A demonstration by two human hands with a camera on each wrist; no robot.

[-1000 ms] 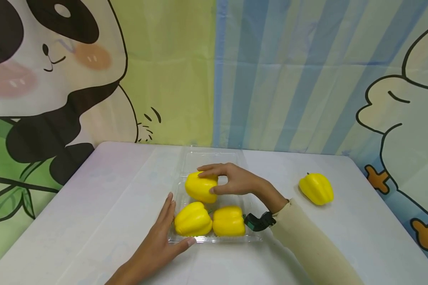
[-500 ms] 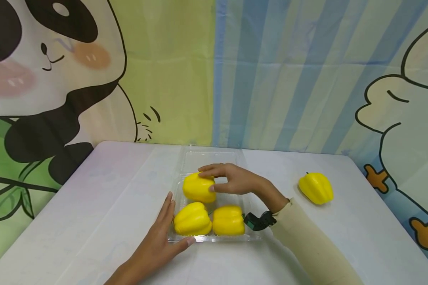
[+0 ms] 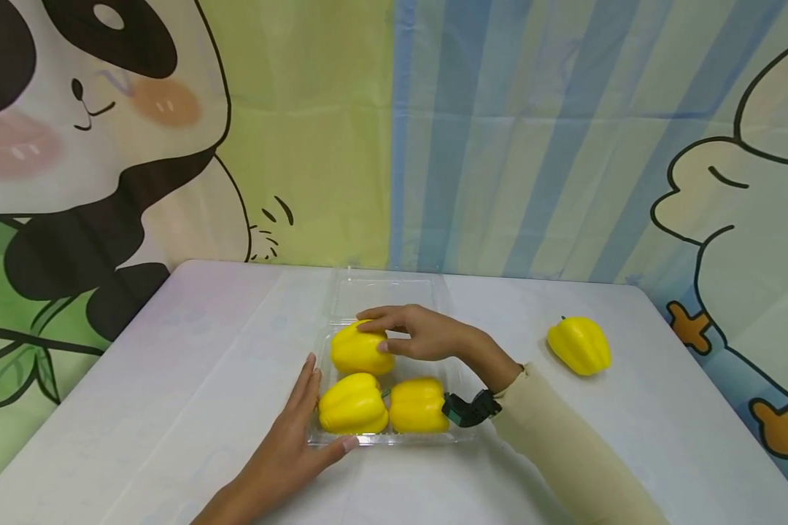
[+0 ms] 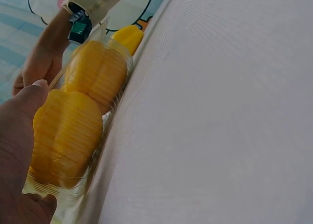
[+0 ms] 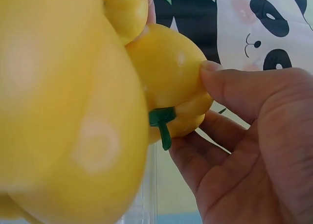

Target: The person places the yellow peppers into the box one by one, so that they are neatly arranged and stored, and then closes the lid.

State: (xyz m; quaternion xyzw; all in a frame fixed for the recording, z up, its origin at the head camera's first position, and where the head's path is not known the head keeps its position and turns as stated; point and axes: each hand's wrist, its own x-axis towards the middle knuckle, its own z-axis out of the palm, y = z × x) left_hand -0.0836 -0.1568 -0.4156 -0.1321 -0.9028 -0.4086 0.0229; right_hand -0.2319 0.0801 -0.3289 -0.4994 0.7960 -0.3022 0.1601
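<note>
A clear plastic clamshell box (image 3: pixel 456 436) lies with its lid (image 3: pixel 394 288) laid back. In its front row sit two yellow bell peppers, the left pepper (image 3: pixel 353 403) and the right pepper (image 3: pixel 419 405). My right hand (image 3: pixel 427 333) holds a third bell pepper (image 3: pixel 361 350) at the box's back left, thumb on one side and fingers on the other; its green stem (image 5: pixel 164 123) shows in the right wrist view. My left hand (image 3: pixel 289 430) rests along the box's left side with extended fingers, its thumb (image 4: pixel 34 94) near the front rim.
Another yellow bell pepper (image 3: pixel 579 345) lies on the white table (image 3: pixel 171 379), right of the box. A printed cloth backdrop (image 3: pixel 328 131) hangs behind the table. A black device (image 3: pixel 470 408) is strapped at the right wrist.
My right hand and its bell pepper have shifted slightly left and lower towards the box's back left corner. The left hand stays in place.
</note>
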